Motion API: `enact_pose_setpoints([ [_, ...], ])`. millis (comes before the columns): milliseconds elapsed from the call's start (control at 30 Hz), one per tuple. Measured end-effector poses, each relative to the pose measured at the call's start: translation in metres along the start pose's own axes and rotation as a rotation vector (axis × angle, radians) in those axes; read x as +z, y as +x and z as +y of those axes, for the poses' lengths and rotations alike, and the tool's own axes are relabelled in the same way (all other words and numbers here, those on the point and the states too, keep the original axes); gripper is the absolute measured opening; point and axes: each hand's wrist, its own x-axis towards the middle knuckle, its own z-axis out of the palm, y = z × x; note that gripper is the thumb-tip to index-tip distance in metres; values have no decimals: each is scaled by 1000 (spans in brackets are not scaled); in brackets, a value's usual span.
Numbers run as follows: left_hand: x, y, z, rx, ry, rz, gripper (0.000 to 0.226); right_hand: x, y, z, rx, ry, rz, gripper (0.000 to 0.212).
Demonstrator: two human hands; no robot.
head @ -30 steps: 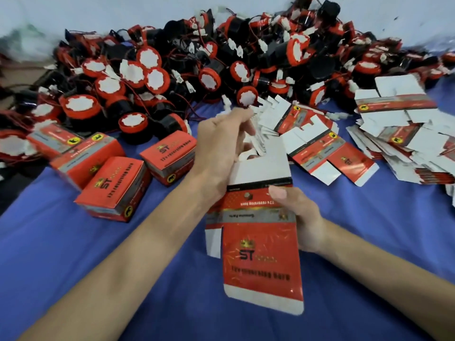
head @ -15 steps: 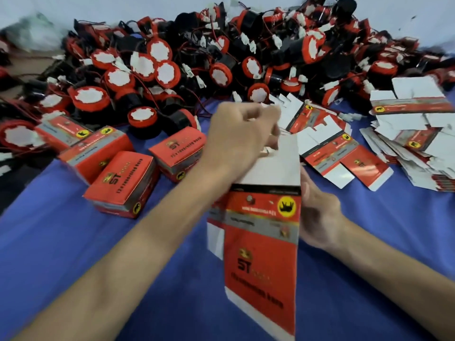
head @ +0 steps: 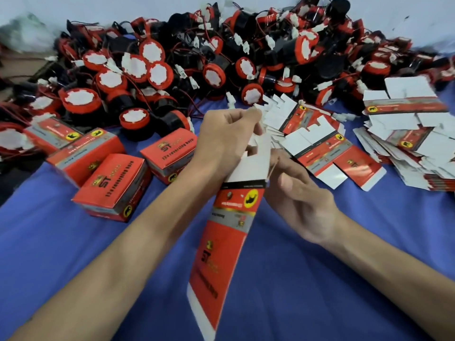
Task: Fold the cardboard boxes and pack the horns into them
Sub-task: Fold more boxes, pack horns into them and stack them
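Observation:
A flat red and white cardboard box blank point(head: 221, 244) hangs upright in front of me, printed side toward me, tilted down to the left. My left hand point(head: 222, 141) pinches its white top flaps from above. My right hand point(head: 299, 195) holds the blank's right edge near the top. A big heap of red and black horns point(head: 197, 67) with wires lies along the far side of the blue cloth point(head: 320, 279).
Several folded red boxes point(head: 115, 185) stand at the left. Flat box blanks lie fanned out at centre right point(head: 327, 148), and a stack of them point(head: 416, 134) sits at the far right.
The blank has turned more edge-on and swung down to the left. My left hand has closed on the top flaps, and my right hand has shifted to the blank's right edge.

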Motion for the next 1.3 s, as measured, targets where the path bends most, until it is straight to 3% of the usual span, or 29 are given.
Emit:
enact_pose_setpoints([
  [67,-4,3,0,9,46,3,42,0,0,0,-32,-137,36,36],
  [200,-13,8,-2,44,225,-39,41,0,0,-1,-110,-418,45,35],
  [333,-39,17,-6,79,502,104,40,3,-1,-4,-106,-683,102,36],
  [467,-52,21,-1,237,773,317,40,4,1,-5,6,-631,138,42],
  [600,-35,8,4,437,1064,441,40,15,-3,5,158,-567,129,66],
  [667,-23,-3,6,533,1105,450,36,19,-4,10,187,-523,152,63],
  [733,-14,-12,8,649,995,386,34,19,-3,13,160,-452,226,42],
  [833,-13,-16,9,689,593,165,28,14,1,14,81,-416,369,40],
  [900,-21,-17,6,538,355,-3,25,9,4,9,-27,-407,434,31],
  [1000,-35,-16,-11,216,285,-183,58,-5,6,0,-136,-430,494,24],
  [1067,-37,-19,-22,78,228,-295,65,-10,6,-2,-168,-481,520,26],
  [1233,-33,-27,-36,-6,15,-355,57,-16,7,0,-206,-721,572,22],
  [1300,-31,-31,-35,10,1,-405,49,-14,8,0,-230,-815,600,31],
])
